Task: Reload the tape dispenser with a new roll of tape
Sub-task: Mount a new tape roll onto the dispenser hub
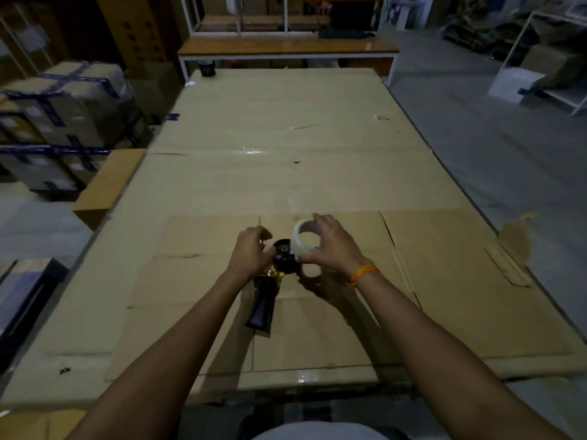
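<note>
A tape dispenser with a black handle and a yellow-and-black head lies on flattened cardboard. Its handle points towards me. My left hand presses on the dispenser's head at the left of the black round hub. My right hand grips a white roll of tape by its rim, tilted, just to the right of the hub and touching or nearly touching it. A second ring shape shows dimly under my right hand.
The cardboard sheets cover a large table. A dark cup stands at the far left corner. Stacked strapped boxes and an open carton sit to the left. A wooden desk stands behind, shelving at the right.
</note>
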A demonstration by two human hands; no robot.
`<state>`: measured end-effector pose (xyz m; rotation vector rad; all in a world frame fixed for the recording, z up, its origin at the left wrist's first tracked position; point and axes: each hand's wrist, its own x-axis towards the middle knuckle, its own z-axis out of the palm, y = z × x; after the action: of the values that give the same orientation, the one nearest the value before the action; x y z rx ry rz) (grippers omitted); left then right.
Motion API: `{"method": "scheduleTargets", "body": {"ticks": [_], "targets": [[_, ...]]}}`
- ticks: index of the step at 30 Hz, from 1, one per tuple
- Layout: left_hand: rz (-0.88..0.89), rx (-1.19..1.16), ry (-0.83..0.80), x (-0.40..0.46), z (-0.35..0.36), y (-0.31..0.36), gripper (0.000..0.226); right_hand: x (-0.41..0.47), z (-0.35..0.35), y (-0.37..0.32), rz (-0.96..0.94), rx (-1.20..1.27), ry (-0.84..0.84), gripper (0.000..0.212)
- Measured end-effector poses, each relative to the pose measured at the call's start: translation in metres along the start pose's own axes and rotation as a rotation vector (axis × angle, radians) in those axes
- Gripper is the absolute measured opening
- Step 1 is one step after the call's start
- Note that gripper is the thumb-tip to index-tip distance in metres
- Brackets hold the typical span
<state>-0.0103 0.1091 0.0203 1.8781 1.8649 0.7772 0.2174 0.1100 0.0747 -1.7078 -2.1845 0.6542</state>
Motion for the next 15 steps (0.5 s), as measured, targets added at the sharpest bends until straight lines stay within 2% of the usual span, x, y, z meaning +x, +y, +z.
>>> {"method": "scheduleTargets", "body": {"ticks": [3, 9, 15], "targets": [[0.001, 0.006, 0.032, -0.012, -0.013, -0.026, 0.030, 0.012, 0.019, -0.019, -0.048, -0.020, -0.062, 0.120], [-0.046, -0.004, 0.034, -0.031, -0.024, -0.049, 0.034, 0.022, 0.047, -0.032, -0.124, -0.089, -0.068, 0.109], [-0.173, -0.086, 0.055, -0.033, -0.023, -0.057, 0.057, 0.030, 0.051, -0.033, -0.087, -0.090, -0.074, 0.110]]}}
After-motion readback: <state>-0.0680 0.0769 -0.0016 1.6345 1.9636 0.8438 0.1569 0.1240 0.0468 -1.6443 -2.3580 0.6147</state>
